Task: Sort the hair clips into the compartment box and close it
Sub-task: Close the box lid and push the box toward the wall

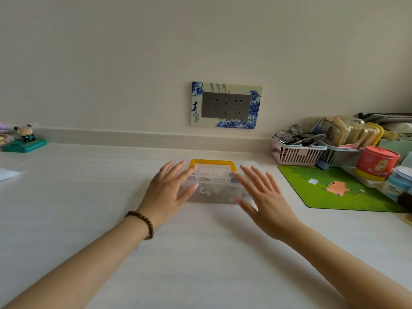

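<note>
A clear plastic compartment box (215,186) with a yellow handle (213,162) lies flat on the white desk, its lid down. Small hair clips (206,176) show blurred through the lid. My left hand (168,192) rests flat over the box's left end, fingers spread. My right hand (262,197) lies flat over its right end, fingers spread as well. Neither hand grips anything. A bead bracelet sits on my left wrist.
A green mouse mat (334,188) lies right of the box. Behind it stand a pink basket (294,153) with glasses, a blue basket and a red tin (376,162). A toy on a teal base (24,144) sits far left. A wall socket (226,105) is behind.
</note>
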The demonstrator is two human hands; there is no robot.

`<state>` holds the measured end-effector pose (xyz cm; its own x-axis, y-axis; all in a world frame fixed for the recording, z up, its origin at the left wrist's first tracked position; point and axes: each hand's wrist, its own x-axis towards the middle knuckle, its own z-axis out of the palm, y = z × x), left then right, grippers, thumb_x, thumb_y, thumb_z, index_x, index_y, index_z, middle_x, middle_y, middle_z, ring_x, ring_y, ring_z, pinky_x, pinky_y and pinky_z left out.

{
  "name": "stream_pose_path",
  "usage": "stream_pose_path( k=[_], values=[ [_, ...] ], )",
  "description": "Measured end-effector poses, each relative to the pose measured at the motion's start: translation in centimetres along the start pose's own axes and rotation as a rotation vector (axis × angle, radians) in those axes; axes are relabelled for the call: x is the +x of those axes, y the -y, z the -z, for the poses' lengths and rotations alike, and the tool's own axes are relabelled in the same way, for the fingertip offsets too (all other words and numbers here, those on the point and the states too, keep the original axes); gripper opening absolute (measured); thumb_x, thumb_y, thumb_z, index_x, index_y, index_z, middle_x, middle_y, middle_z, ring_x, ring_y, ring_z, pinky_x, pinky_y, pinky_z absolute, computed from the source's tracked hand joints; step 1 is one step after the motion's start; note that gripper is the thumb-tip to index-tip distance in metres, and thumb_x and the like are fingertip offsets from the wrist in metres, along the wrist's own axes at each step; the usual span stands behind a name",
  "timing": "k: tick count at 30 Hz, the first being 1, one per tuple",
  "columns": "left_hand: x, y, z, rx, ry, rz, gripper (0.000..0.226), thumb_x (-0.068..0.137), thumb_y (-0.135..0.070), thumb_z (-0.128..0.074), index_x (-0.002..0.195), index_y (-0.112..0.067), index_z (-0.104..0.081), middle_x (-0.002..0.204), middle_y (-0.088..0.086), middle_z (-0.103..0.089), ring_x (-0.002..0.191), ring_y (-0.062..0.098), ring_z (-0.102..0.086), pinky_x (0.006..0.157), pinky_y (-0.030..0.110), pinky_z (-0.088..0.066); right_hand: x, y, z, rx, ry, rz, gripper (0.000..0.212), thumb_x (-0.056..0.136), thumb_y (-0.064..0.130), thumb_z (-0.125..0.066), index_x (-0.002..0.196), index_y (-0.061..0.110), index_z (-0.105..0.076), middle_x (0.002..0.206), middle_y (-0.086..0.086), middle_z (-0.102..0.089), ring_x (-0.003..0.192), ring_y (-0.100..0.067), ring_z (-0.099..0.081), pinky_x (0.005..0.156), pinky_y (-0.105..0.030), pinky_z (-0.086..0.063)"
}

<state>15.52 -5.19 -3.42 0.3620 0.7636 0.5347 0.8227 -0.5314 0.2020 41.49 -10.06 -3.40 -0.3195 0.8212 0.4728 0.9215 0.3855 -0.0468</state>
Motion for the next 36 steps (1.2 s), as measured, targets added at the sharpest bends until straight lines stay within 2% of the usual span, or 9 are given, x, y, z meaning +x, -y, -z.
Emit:
stream_pose_path(
  k=[3, 6, 10, 14, 16, 21, 26, 31, 36],
  values=[
    [0.4, -0.4, -0.7, 0.044, 0.01, -0.029, 0.056, 0.087, -0.06, -0.018, 0.139, -0.041, -0.021, 0.148, -0.004, -0.031, 0.135, 0.024, -0.022, 0.11, 0.039, -0.023, -0.2, -0.5, -0.4, -0.095, 0.053, 0.013, 0.065, 0.088, 0.063, -0.009, 0.143, 0.037, 0.013, 0.154, 0.014, 0.01, 0.144, -0.012, 0.017, 0.117, -0.034, 0.013],
    [2.2, -0.7, -1.7, 0.04, 0.053, -0.016, 0.051, 0.089, -0.054, -0.023, 0.138, -0.042, -0.02, 0.148, -0.005, -0.03, 0.135, 0.024, -0.02, 0.11, 0.04, -0.023, 0.7, -2.1, -0.5, -0.128, 0.066, -0.023, 0.065, 0.088, 0.062, -0.009, 0.142, 0.038, 0.017, 0.153, 0.015, 0.014, 0.143, -0.014, 0.018, 0.116, -0.035, 0.015],
    [6.1, -2.1, -4.2, 0.001, 0.103, 0.011, 0.049, 0.09, -0.054, -0.028, 0.137, -0.04, -0.024, 0.15, -0.005, -0.026, 0.137, 0.024, -0.015, 0.111, 0.042, -0.019, 2.3, -5.7, -0.9, -0.198, 0.09, -0.091, 0.066, 0.087, 0.063, -0.007, 0.144, 0.037, 0.015, 0.156, 0.011, 0.011, 0.145, -0.016, 0.014, 0.117, -0.039, 0.013],
    [10.6, -3.5, -7.1, 0.012, 0.135, 0.019, 0.05, 0.09, -0.054, -0.03, 0.138, -0.039, -0.023, 0.151, -0.004, -0.024, 0.137, 0.024, -0.014, 0.111, 0.044, -0.018, 4.4, -9.8, -1.6, -0.16, 0.09, -0.175, 0.065, 0.091, 0.059, -0.021, 0.144, 0.038, 0.012, 0.159, 0.006, 0.005, 0.145, -0.017, 0.013, 0.116, -0.038, 0.012],
    [12.7, -3.7, -8.4, 0.017, 0.144, 0.022, 0.051, 0.09, -0.054, -0.03, 0.138, -0.039, -0.023, 0.151, -0.004, -0.024, 0.137, 0.025, -0.014, 0.11, 0.044, -0.019, 5.5, -11.6, -2.0, -0.157, 0.091, -0.195, 0.064, 0.092, 0.058, -0.021, 0.142, 0.04, 0.014, 0.159, 0.006, 0.006, 0.144, -0.016, 0.014, 0.115, -0.036, 0.013],
    [16.8, -3.1, -10.9, 0.016, 0.153, 0.028, 0.051, 0.09, -0.054, -0.029, 0.138, -0.039, -0.022, 0.151, -0.003, -0.023, 0.138, 0.025, -0.013, 0.109, 0.044, -0.018, 8.4, -15.4, -3.4, -0.188, 0.089, -0.157, 0.064, 0.09, 0.061, -0.015, 0.144, 0.039, 0.013, 0.158, 0.006, 0.008, 0.143, -0.014, 0.017, 0.114, -0.033, 0.017],
    [19.5, -2.6, -12.5, 0.019, 0.151, 0.037, 0.052, 0.089, -0.056, -0.028, 0.139, -0.039, -0.023, 0.151, -0.004, -0.022, 0.138, 0.026, -0.013, 0.11, 0.045, -0.018, 10.1, -18.3, -4.4, -0.248, 0.073, -0.094, 0.063, 0.091, 0.062, -0.011, 0.142, 0.039, 0.018, 0.156, 0.008, 0.012, 0.139, -0.009, 0.025, 0.107, -0.024, 0.031],
    [21.2, -2.1, -13.7, 0.017, 0.126, 0.039, 0.05, 0.089, -0.056, -0.027, 0.137, -0.041, -0.025, 0.151, -0.005, -0.023, 0.138, 0.023, -0.013, 0.11, 0.044, -0.02, 11.1, -19.7, -5.5, -0.27, 0.035, -0.08, 0.065, 0.089, 0.062, -0.008, 0.144, 0.034, 0.015, 0.157, 0.006, 0.008, 0.141, -0.014, 0.021, 0.11, -0.028, 0.028],
    [21.8, -1.9, -14.3, 0.032, 0.081, 0.034, 0.047, 0.091, -0.052, -0.026, 0.137, -0.04, -0.026, 0.15, -0.004, -0.026, 0.137, 0.024, -0.013, 0.108, 0.045, -0.021, 11.5, -20.0, -6.4, -0.285, -0.018, -0.086, 0.065, 0.093, 0.055, -0.022, 0.143, 0.035, 0.014, 0.158, 0.005, 0.002, 0.144, -0.015, 0.013, 0.113, -0.031, 0.024]
  ],
)
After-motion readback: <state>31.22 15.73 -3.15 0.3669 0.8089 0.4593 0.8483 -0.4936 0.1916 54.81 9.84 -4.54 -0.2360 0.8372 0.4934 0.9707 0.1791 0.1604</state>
